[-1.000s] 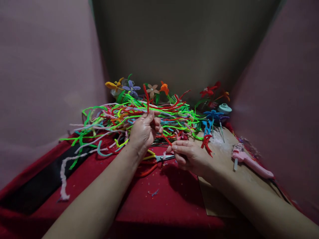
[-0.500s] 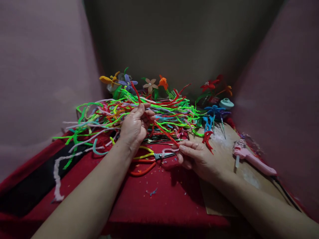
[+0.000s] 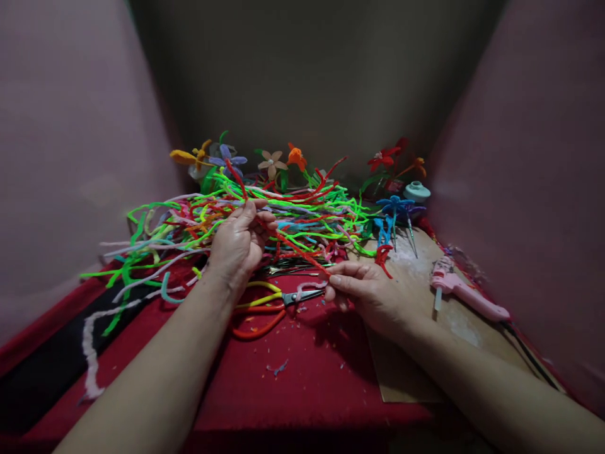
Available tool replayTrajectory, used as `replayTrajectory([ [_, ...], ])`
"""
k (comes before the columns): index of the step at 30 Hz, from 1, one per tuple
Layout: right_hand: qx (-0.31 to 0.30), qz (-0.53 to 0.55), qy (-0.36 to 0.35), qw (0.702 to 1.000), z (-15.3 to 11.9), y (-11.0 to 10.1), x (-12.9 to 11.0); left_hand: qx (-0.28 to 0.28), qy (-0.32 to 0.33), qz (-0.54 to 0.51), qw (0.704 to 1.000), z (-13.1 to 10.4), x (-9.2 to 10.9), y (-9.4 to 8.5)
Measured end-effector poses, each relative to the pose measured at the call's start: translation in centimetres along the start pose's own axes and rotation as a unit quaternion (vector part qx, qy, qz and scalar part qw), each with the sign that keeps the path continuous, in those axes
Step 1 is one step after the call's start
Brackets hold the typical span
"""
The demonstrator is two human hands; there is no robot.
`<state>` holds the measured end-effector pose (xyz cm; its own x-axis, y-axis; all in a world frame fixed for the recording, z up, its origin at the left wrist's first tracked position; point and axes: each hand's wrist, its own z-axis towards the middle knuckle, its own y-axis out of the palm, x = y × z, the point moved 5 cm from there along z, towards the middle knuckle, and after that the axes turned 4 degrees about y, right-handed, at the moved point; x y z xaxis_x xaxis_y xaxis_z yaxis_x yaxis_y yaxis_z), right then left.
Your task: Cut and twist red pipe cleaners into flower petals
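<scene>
A red pipe cleaner (image 3: 302,253) stretches slantwise between my two hands. My left hand (image 3: 240,243) pinches it toward its upper end, which sticks up past the thumb. Fingertips of my right hand (image 3: 362,290) grip the lower end. Behind them spreads a heap of many-coloured pipe cleaners (image 3: 293,208), green, red, pink and blue. Scissors (image 3: 265,302) with yellow and orange handles lie on the red cloth (image 3: 283,403) below the held piece, and a short pink pipe cleaner (image 3: 309,287) rests across their blades.
A pink glue gun (image 3: 472,296) lies on a brown board (image 3: 406,378) at the right. Pipe-cleaner flowers (image 3: 273,164) stand along the back. A blue flower (image 3: 396,205) and a pale teal container (image 3: 416,191) are at the back right. Small scraps (image 3: 278,367) dot the cloth.
The whole view has shifted slightly, so everything sits further left. Both hands keep the same hold on the red pipe cleaner, with little movement of their own.
</scene>
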<state>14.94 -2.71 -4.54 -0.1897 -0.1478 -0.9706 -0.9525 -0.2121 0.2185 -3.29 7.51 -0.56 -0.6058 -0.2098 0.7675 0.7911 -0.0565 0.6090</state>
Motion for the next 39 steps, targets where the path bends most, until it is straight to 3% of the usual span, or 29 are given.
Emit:
replayTrajectory([
  [3,0.026,-0.014,-0.018,0.999,0.0,-0.3,-0.5,-0.023,0.000,0.171,0.985,-0.2,0.4,0.2],
  [6,0.055,-0.021,-0.037,0.998,0.0,-0.6,-1.2,-0.042,0.006,0.371,0.928,-0.8,1.4,0.3],
  [8,0.069,-0.016,-0.044,0.997,0.1,-0.8,-1.5,-0.122,-0.018,0.452,0.884,-1.7,1.7,0.7],
  [9,0.075,-0.009,-0.043,0.996,0.2,-0.9,-1.6,-0.184,-0.035,0.498,0.847,-2.3,1.6,0.9],
  [10,0.079,0.001,-0.040,0.996,0.3,-1.1,-1.6,-0.262,-0.042,0.551,0.791,-3.1,1.4,1.2],
  [12,0.081,0.027,-0.036,0.996,0.5,-1.4,-1.4,-0.380,-0.038,0.654,0.653,-4.8,0.8,1.1],
  [14,0.079,0.058,-0.043,0.994,0.8,-1.8,-1.3,-0.414,-0.022,0.739,0.531,-6.1,0.2,0.3],
  [15,0.078,0.074,-0.045,0.993,1.0,-2.0,-1.2,-0.417,-0.005,0.763,0.494,-6.7,-0.1,0.0],
  [17,0.074,0.100,-0.043,0.991,1.2,-2.2,-1.1,-0.425,0.032,0.782,0.455,-7.5,-0.6,-0.4],
  [20,0.059,0.119,-0.029,0.991,1.3,-2.2,-1.0,-0.453,0.084,0.774,0.434,-8.6,-1.1,-0.4],
  [24,0.041,0.130,-0.017,0.990,1.5,-2.2,-0.9,-0.481,0.090,0.750,0.445,-9.1,-1.1,-0.9],
  [30,0.037,0.152,-0.018,0.988,1.9,-2.7,-0.7,-0.438,0.094,0.776,0.444,-8.4,-1.2,-1.6],
  [32,0.044,0.158,-0.020,0.986,1.9,-2.8,-0.7,-0.405,0.084,0.787,0.458,-7.8,-1.0,-1.6],
  [35,0.046,0.159,-0.020,0.986,1.8,-2.7,-0.8,-0.344,0.065,0.790,0.504,-6.8,-0.1,-1.8],
  [39,0.055,0.156,-0.026,0.986,1.8,-2.8,-0.9,-0.379,0.034,0.750,0.541,-6.3,1.0,-2.4],
])
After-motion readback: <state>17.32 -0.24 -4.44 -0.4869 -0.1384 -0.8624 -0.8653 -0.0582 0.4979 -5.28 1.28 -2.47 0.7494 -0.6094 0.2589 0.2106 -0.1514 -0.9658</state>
